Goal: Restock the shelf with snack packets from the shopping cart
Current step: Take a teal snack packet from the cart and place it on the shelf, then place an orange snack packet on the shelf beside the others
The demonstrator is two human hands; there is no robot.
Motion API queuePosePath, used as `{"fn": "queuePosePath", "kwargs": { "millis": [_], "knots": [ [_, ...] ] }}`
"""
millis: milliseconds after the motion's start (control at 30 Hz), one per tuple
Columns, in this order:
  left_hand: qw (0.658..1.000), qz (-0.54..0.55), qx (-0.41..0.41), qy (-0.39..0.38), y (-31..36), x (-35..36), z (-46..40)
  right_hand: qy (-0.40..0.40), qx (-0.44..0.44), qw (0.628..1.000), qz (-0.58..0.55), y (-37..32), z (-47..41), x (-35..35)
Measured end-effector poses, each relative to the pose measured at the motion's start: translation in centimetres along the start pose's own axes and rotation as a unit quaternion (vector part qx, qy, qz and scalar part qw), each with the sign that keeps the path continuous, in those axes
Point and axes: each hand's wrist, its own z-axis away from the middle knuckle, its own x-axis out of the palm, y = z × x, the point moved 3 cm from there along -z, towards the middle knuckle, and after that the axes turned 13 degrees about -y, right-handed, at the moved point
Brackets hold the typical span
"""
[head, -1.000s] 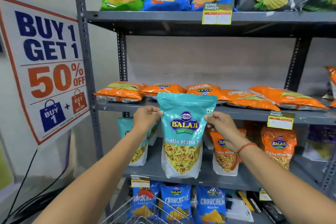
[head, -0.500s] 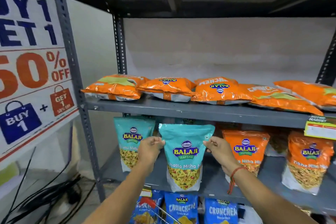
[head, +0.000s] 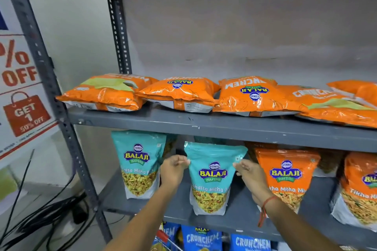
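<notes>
Teal snack packet [head: 212, 177] stands on the lower shelf [head: 240, 216] between a teal bag [head: 140, 167] and an orange bag [head: 285, 175], my left hand [head: 173, 171] and right hand [head: 250, 177] pinching its top corners, and I think it may flop forward once I let go.

upright packet [head: 212, 177] on lower shelf [head: 240, 212], between two standing neighbours

Both hands, left hand [head: 173, 171] and right hand [head: 250, 177], pinched the teal packet [head: 211, 177] upright on the shelf [head: 240, 216], near its front edge.
</notes>
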Motion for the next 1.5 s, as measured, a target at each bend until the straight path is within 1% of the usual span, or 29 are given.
{"fn": "queuePosePath", "kwargs": {
  "millis": [167, 233, 300, 367, 500, 567, 633, 733, 833, 1133, 1233, 1300, 1400, 1500],
  "knots": [
    [1.0, -0.01, 0.015, -0.014, 0.1, 0.8, -0.4, 0.003, 0.011, 0.998, -0.064, 1.3, 0.0, -0.4],
    [0.999, -0.012, 0.014, -0.028, -0.3, 1.0, -0.5, -0.015, 0.02, 0.996, -0.091, 1.8, 0.0, -0.4],
    [0.999, -0.011, 0.004, -0.044, -1.4, 0.9, -0.4, -0.052, 0.035, 0.993, -0.1, 2.8, 0.1, -0.3],
    [0.998, -0.017, -0.019, -0.059, -3.1, 0.9, -0.2, -0.101, 0.053, 0.988, -0.108, 4.3, 0.4, -0.1],
    [0.984, -0.093, -0.119, -0.093, -8.0, 1.5, 1.0, -0.175, 0.137, 0.97, -0.1, 8.5, 1.4, 0.9],
    [0.975, -0.097, -0.161, -0.118, -10.3, 2.5, 1.9, -0.208, 0.174, 0.959, -0.086, 10.3, 1.8, 1.7],
    [0.97, -0.095, -0.178, -0.131, -11.9, 3.4, 2.4, -0.234, 0.19, 0.95, -0.081, 11.6, 1.9, 2.6],
    [0.973, -0.098, -0.169, -0.125, -13.2, 4.2, 2.4, -0.262, 0.179, 0.944, -0.087, 12.7, 1.4, 3.7],
    [0.976, -0.089, -0.163, -0.116, -13.7, 4.5, 1.8, -0.249, 0.148, 0.954, -0.073, 12.9, 0.8, 4.6],
    [0.982, -0.077, -0.139, -0.1, -14.7, 3.6, -1.4, -0.169, 0.119, 0.977, -0.048, 12.9, -1.2, 6.3],
    [0.982, -0.081, -0.142, -0.098, -14.9, 3.6, -1.5, -0.16, 0.116, 0.979, -0.053, 12.6, -1.1, 6.4],
    [0.984, -0.089, -0.137, -0.07, -14.4, 3.6, -0.9, -0.166, 0.113, 0.978, -0.061, 12.2, -0.7, 6.2],
    [0.986, -0.136, -0.093, -0.005, -12.5, 3.8, 0.7, -0.16, 0.116, 0.977, -0.078, 11.7, 0.8, 5.5],
    [0.985, -0.171, -0.037, -0.003, -10.4, 5.2, 2.5, -0.133, 0.122, 0.981, -0.078, 11.3, 3.4, 4.1]
  ]
}}
